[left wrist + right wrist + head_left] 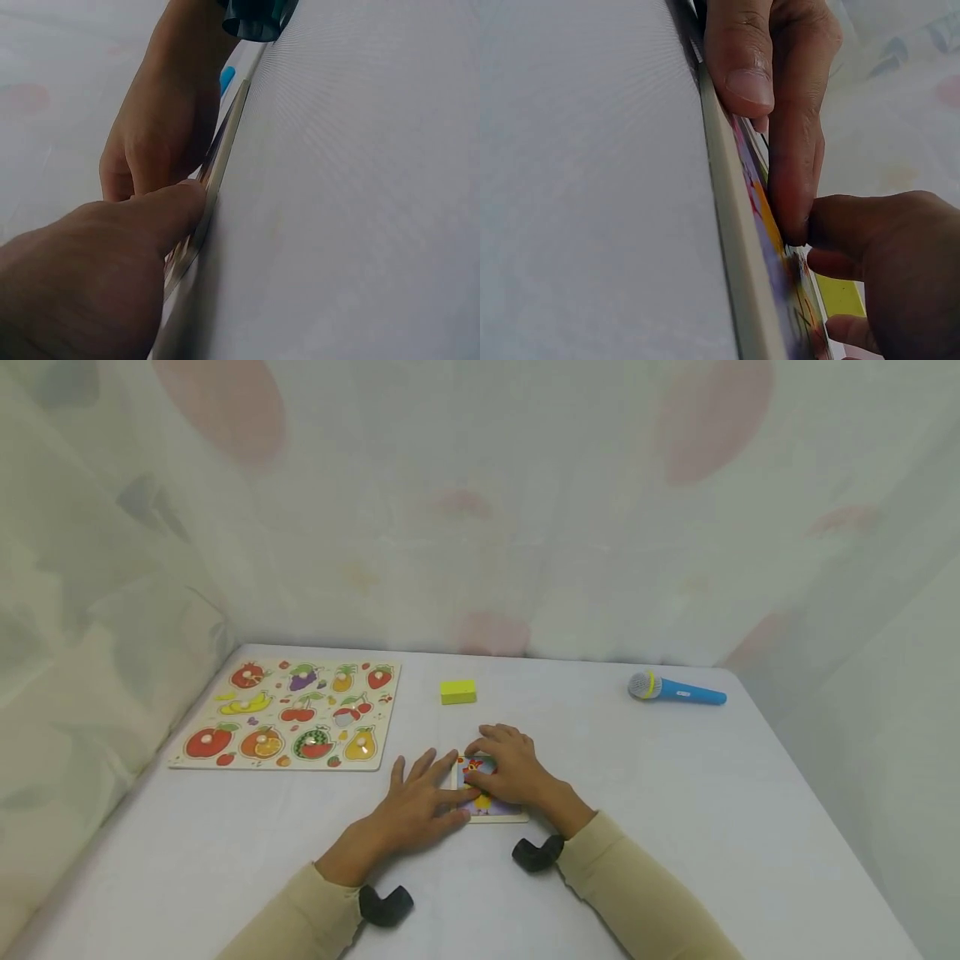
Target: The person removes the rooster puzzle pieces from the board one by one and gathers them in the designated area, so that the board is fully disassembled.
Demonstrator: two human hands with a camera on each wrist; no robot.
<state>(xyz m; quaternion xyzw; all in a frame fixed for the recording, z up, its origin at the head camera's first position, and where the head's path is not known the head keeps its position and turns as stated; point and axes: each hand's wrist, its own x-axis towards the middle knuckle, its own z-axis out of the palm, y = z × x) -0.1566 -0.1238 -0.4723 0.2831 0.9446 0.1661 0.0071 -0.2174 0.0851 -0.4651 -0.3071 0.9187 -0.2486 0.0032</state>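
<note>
A small, flat puzzle board point(491, 817) with a pale rim and a bright cartoon picture lies on the white table in front of the person. Fingers spread, the left hand point(416, 810) rests across the board's left side, its thumb at the near rim. From the right, the right hand point(513, 768) reaches over the picture, thumb and fingertips touching its upper part. In the right wrist view the left forefinger point(791, 180) presses on the picture, right beside the right thumb point(844, 221). Both hands cover much of the picture.
A large fruit peg puzzle point(390, 714) lies at the back left. Beyond the hands stands a yellow-green block point(458, 692). At the back right is a blue toy microphone point(686, 692). Patterned cloth point(570, 552) hangs behind and at both sides.
</note>
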